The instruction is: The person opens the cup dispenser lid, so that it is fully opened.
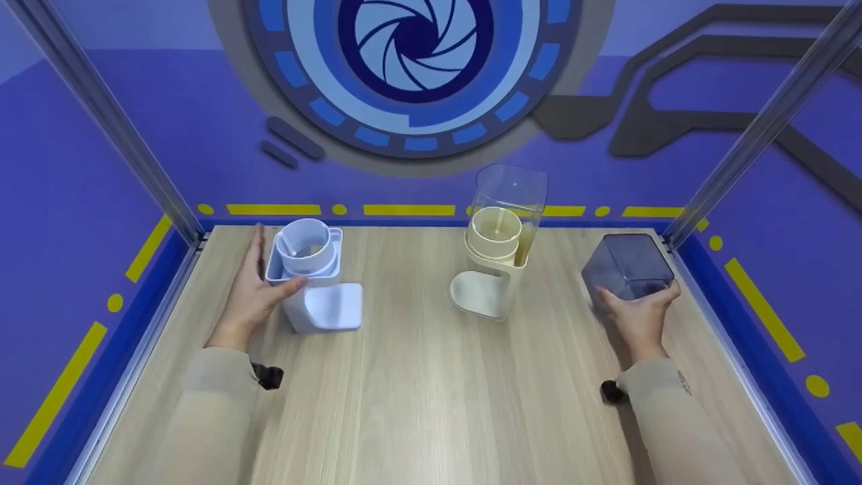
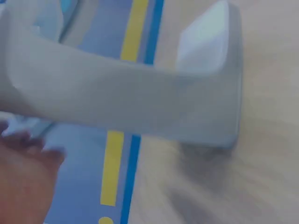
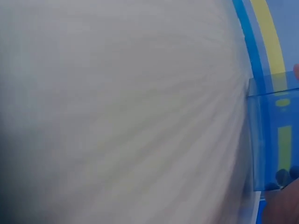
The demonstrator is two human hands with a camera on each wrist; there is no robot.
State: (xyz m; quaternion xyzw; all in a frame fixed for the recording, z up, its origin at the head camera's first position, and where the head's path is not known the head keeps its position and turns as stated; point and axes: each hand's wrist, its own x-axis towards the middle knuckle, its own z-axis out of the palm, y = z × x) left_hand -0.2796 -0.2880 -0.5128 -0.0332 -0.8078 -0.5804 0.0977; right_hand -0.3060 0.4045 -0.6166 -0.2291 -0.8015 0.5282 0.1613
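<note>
On the left stands a white plastic dispenser base (image 1: 333,306) with a round collar on top and a flat foot in front. My left hand (image 1: 252,296) is at its left side, thumb across the front of the upper rim, fingers stretched out behind. In the left wrist view the base (image 2: 140,100) is large and blurred, with part of the hand (image 2: 25,177) at the lower left. My right hand (image 1: 640,316) grips a bluish translucent plastic container (image 1: 630,263) at the right, thumb and fingers on opposite sides. That container (image 3: 273,135) shows at the right wrist view's edge.
A cream dispenser (image 1: 478,294) with a tall clear container (image 1: 513,182) on top stands between the hands, towards the back of the wooden table (image 1: 417,391). A blue patterned wall (image 1: 404,188) borders the table's back; metal posts (image 1: 747,135) rise at the corners.
</note>
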